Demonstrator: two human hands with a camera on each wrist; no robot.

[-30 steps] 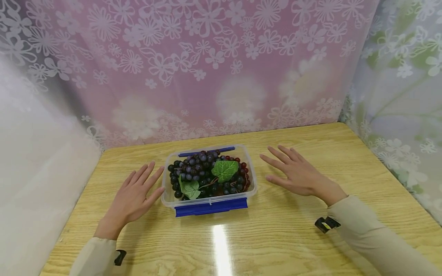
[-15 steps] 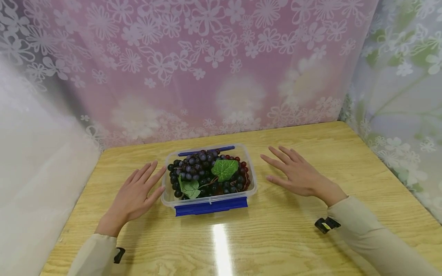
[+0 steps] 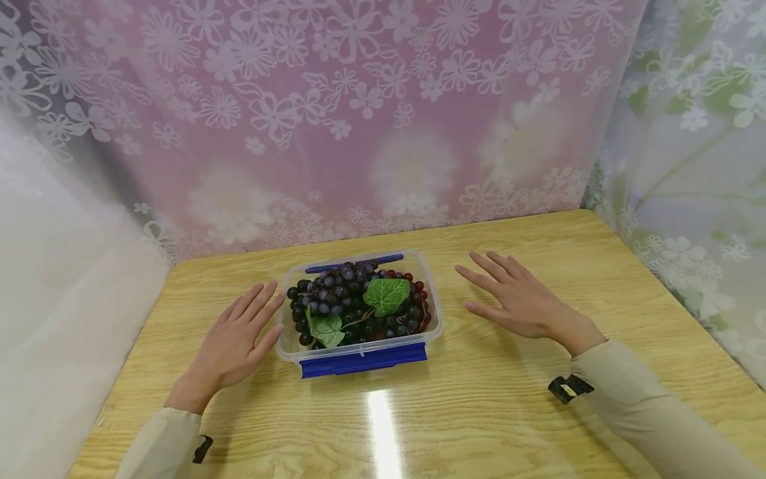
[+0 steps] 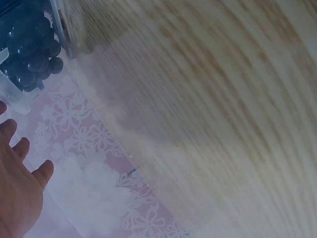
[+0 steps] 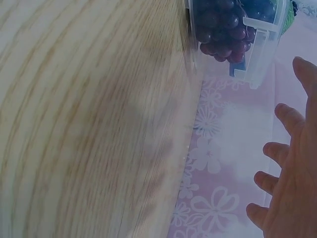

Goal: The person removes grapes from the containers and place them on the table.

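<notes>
Hands barely shifted | both hands (image 3: 383,319) flat, empty | grapes box (image 3: 359,313) between | wrist views blurry

We see bare table (image 3: 538,412) across lower frame and right; container (image 3: 359,313) blocks centre; patterned curtain (image 3: 359,133) walls off top, left and right edges.

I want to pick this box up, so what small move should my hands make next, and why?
Probably slide both hands inward to its side walls: the left hand and right hand lie open on the table, flanking the box of grapes.
</notes>
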